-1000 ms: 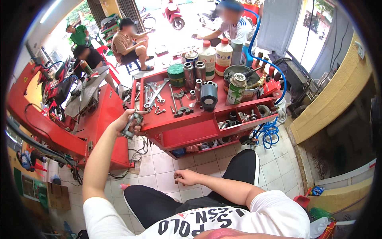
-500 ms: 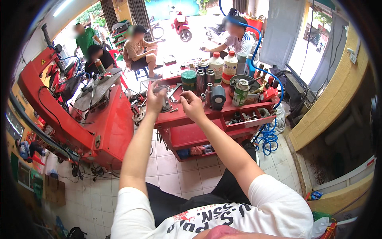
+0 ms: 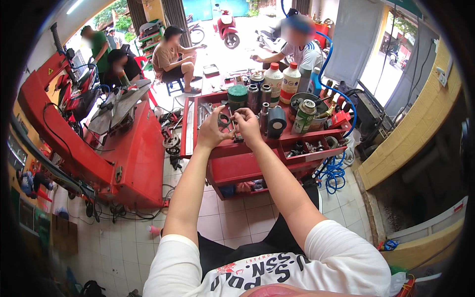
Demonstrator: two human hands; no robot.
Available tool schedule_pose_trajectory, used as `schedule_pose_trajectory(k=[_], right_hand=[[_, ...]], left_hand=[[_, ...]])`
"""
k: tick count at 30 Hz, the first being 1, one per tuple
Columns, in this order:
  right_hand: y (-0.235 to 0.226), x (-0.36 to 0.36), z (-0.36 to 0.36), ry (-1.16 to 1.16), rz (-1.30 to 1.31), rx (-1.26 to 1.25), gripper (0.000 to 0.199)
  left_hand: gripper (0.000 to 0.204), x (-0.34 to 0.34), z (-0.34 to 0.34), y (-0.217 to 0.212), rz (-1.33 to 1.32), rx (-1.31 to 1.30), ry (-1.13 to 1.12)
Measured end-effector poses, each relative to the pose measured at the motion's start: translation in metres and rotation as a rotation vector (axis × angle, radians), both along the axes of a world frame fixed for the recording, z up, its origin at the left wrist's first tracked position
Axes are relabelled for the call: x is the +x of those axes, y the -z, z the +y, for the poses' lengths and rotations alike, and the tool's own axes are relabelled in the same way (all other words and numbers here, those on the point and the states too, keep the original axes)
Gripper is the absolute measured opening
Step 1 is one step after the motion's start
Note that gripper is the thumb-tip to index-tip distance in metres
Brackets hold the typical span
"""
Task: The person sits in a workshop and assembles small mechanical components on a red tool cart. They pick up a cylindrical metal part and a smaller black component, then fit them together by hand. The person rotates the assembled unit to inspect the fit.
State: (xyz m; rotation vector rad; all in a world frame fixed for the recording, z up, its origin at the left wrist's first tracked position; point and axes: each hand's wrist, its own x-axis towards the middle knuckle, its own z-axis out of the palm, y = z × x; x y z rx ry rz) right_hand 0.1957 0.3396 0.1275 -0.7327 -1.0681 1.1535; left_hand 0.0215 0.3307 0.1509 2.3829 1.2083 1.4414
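Both my hands are close together over the left part of a red tool cart's top tray point(image 3: 189, 129). My left hand point(image 3: 211, 130) curves round a dark metal ring point(image 3: 224, 120), its index finger above and thumb below. Just to the right, my right hand point(image 3: 249, 128) is closed in a pinch beside the ring; what its fingertips hold is too small to make out. Wrenches point(image 3: 203, 113) lie in the tray behind my left hand. A dark green tub point(image 3: 237, 97), metal sockets point(image 3: 253, 96) and a dark cylinder point(image 3: 276, 123) stand beyond and right of my hands.
Red-capped bottles point(image 3: 290, 81) and a green-white spray can point(image 3: 304, 117) stand on the cart, with small parts in a drawer point(image 3: 311, 147). A blue hose point(image 3: 351, 106) hangs at right. A red machine point(image 3: 136, 153) stands left. Several people sit or stand beyond.
My left hand has moved right, closer to my right hand, and the dark ring now shows clearly in it. My right hand has shifted slightly right and stays pinched.
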Motion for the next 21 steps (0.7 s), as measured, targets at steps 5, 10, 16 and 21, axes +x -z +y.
schedule_pose_trajectory(k=[5, 10, 16, 21], right_hand=[[-0.001, -0.001, 0.003, 0.067, 0.007, 0.05, 0.012], [0.003, 0.004, 0.006, 0.149, -0.157, 0.103, 0.016], [-0.005, 0.002, 0.001, 0.086, -0.215, 0.039, 0.02], [0.003, 0.002, 0.007, 0.023, -0.053, 0.105, 0.016]], left_hand=[[0.1, 0.004, 0.0, -0.004, 0.061, -0.083, -0.04], [0.097, 0.01, 0.004, -0.002, 0.144, -0.047, -0.106], [0.089, 0.006, 0.005, -0.003, 0.209, 0.042, -0.142], [0.087, 0.007, 0.009, -0.002, 0.166, 0.041, -0.099]])
